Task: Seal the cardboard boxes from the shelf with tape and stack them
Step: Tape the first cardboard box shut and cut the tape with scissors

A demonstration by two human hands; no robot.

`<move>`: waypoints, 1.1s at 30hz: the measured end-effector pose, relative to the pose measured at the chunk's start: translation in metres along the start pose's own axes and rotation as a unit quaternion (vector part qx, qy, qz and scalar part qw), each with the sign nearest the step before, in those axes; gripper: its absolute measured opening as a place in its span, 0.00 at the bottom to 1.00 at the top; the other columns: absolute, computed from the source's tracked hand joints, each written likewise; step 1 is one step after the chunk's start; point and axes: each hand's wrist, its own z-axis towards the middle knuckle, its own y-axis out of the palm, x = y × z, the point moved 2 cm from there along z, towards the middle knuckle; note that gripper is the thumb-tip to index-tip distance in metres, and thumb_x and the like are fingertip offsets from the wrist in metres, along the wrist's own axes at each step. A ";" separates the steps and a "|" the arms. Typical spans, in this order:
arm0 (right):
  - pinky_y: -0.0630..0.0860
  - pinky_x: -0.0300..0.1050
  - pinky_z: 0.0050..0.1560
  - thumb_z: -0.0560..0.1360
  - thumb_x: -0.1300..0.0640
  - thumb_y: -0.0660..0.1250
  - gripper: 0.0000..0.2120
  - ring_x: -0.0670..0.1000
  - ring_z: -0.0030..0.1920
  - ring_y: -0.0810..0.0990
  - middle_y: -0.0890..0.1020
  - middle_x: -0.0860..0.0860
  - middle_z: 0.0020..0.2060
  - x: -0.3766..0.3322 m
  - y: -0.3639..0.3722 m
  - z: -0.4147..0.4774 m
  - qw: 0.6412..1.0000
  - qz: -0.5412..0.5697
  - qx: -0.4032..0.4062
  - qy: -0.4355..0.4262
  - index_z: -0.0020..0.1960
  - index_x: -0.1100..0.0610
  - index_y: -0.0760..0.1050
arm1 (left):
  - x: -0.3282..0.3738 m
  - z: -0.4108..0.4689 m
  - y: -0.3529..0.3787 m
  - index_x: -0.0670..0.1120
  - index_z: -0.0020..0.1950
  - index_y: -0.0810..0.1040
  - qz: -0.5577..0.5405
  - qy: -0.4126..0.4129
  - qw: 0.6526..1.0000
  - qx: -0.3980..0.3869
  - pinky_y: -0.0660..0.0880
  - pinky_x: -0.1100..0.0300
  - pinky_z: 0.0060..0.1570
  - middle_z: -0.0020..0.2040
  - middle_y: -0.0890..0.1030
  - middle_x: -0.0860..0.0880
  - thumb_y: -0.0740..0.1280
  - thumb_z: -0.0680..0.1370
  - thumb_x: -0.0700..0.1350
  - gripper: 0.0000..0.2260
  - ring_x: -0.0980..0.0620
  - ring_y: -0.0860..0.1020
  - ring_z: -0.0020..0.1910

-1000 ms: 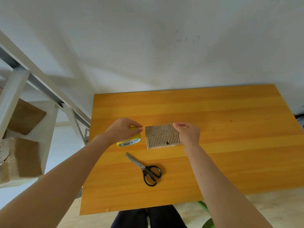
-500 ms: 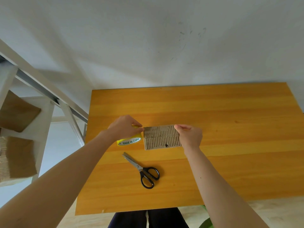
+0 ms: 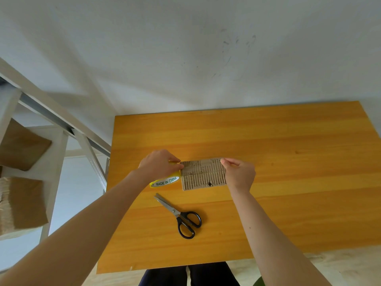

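Note:
A small flat cardboard box (image 3: 203, 174) with a ribbed top lies on the orange wooden table (image 3: 278, 162). My left hand (image 3: 158, 165) grips a yellow tape roll (image 3: 165, 181) marked "MADE IN CHINA" at the box's left edge, its fingertips at the box's top left corner. My right hand (image 3: 239, 172) pinches at the box's top right corner; I cannot make out a tape strip between the hands.
Black-handled scissors (image 3: 181, 215) lie on the table in front of the box. A white shelf (image 3: 53, 162) stands to the left with several flat cardboard pieces (image 3: 20, 203) on it. A white wall rises behind the table.
Both hands stay at the box's two ends. My left hand's fingertips have shifted slightly right onto the box's left corner. The view has tilted a little.

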 end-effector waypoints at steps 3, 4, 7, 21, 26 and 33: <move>0.66 0.25 0.30 0.76 0.59 0.71 0.07 0.37 0.34 0.73 0.86 0.53 0.47 0.001 0.000 0.000 1.000 -0.005 0.011 -0.008 0.52 0.59 0.84 | 0.005 0.001 -0.001 0.58 0.60 0.80 0.028 -0.003 1.000 0.011 0.70 0.59 0.38 0.54 0.81 0.55 0.65 0.74 0.64 0.18 0.54 0.74 0.44; 0.65 0.25 0.30 0.76 0.59 0.71 0.07 0.39 0.34 0.73 0.86 0.53 0.48 0.001 0.000 0.001 1.000 -0.007 0.015 -0.008 0.52 0.59 0.84 | 0.007 0.001 -0.001 0.58 0.60 0.80 0.036 -0.002 0.999 0.014 0.70 0.58 0.39 0.55 0.80 0.54 0.65 0.74 0.64 0.18 0.54 0.74 0.45; 0.65 0.26 0.31 0.76 0.59 0.71 0.07 0.41 0.35 0.73 0.86 0.53 0.47 -0.001 0.000 0.000 1.000 -0.014 0.023 -0.008 0.52 0.59 0.84 | 0.013 0.001 -0.002 0.57 0.59 0.80 0.056 0.001 0.998 0.015 0.70 0.59 0.37 0.54 0.81 0.55 0.64 0.75 0.63 0.17 0.53 0.75 0.46; 0.76 0.42 0.43 0.76 0.56 0.70 0.08 0.51 0.47 0.83 0.86 0.53 0.47 -0.004 0.004 -0.009 0.994 -0.070 0.055 -0.057 0.52 0.58 0.84 | 0.014 0.007 0.000 0.56 0.49 0.84 0.051 -0.044 0.997 0.028 0.66 0.63 0.28 0.38 0.81 0.57 0.67 0.72 0.66 0.17 0.57 0.75 0.35; 0.74 0.38 0.42 0.76 0.56 0.71 0.10 0.53 0.48 0.84 0.84 0.54 0.50 0.001 0.008 -0.011 0.993 -0.051 0.060 -0.091 0.55 0.59 0.82 | 0.015 0.009 0.001 0.56 0.49 0.84 0.049 -0.048 0.997 0.036 0.64 0.64 0.28 0.39 0.81 0.57 0.67 0.72 0.65 0.16 0.56 0.75 0.36; 0.63 0.57 0.73 0.82 0.47 0.57 0.28 0.56 0.75 0.63 0.63 0.56 0.76 0.000 0.010 -0.022 0.913 -0.262 -0.020 -0.311 0.78 0.58 0.55 | 0.011 0.011 0.002 0.58 0.49 0.84 0.059 -0.044 0.996 0.045 0.66 0.63 0.29 0.37 0.80 0.58 0.67 0.72 0.66 0.16 0.56 0.76 0.36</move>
